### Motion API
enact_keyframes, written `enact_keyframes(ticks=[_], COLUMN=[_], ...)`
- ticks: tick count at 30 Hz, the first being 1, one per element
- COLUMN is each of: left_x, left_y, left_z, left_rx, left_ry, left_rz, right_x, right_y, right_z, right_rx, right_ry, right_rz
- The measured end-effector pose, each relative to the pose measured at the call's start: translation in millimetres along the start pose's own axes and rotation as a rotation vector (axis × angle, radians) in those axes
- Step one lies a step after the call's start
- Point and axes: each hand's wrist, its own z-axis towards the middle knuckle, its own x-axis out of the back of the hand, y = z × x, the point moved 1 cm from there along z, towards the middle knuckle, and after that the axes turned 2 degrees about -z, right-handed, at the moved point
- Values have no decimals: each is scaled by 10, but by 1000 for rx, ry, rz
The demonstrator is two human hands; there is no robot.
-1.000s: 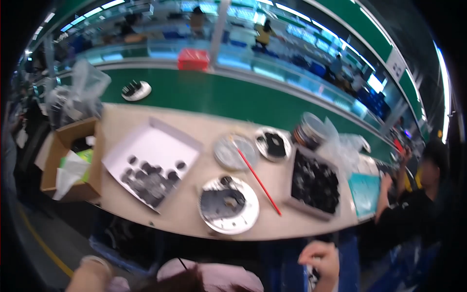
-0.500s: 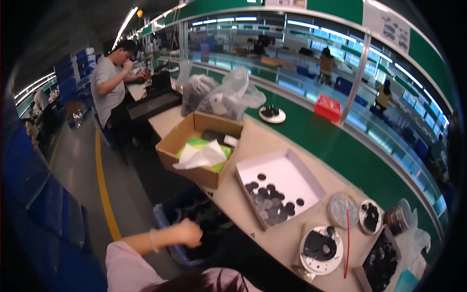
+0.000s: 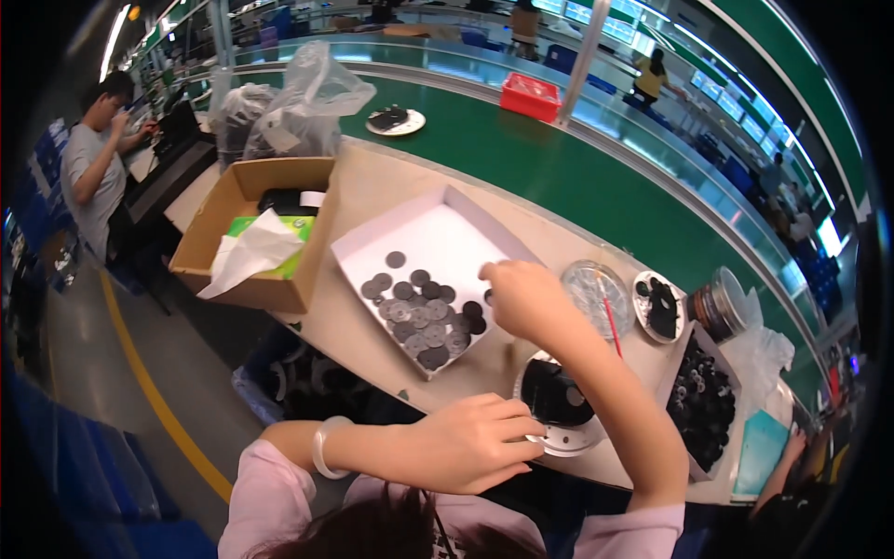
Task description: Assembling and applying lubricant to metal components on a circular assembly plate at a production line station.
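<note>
My left hand (image 3: pixel 470 443) reaches across in front of me, fingers loosely bent and a little apart at the rim of a white round dish (image 3: pixel 568 440) bearing a black pad (image 3: pixel 555 391). I see nothing held in it. Over the right side of a shallow white box (image 3: pixel 445 212), my right hand (image 3: pixel 521 296) has its fingers drawn together; whatever is between them is hidden. One black disc (image 3: pixel 489 296) shows right below those fingertips. Several dark grey and black discs (image 3: pixel 424 312) lie heaped in the box's near-left part.
A cardboard box (image 3: pixel 251 296) with a tissue pack stands left. Farther right are a clear round container (image 3: pixel 594 293) with a red stick, another white dish (image 3: pixel 659 312), a tin (image 3: pixel 715 307) and a tray of black parts (image 3: pixel 698 391). A blue bin (image 3: pixel 312 382) sits below the table edge.
My left hand has moved right, from over the blue bin to the near white dish. My right hand has come into view over the white box. The view has turned right.
</note>
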Motion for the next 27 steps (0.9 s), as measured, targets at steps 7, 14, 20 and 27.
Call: enact_keyframes(ticks=[7,14,20,27], left_x=[-98,-333,-422,-387], left_y=[-157,-285,-354,-454], left_z=[50,120,272,301], left_rx=[148,203,144,237], left_ry=[135,170,153,150], left_rz=[62,171,159,56], right_x=[-381,-214,-249,350], right_y=[394,401,440,676], right_z=[544,434,387,-101], right_rx=[-70,-98,-149,-165], right_ry=[-335,-328,-374,154], right_rz=[84,72,135,542])
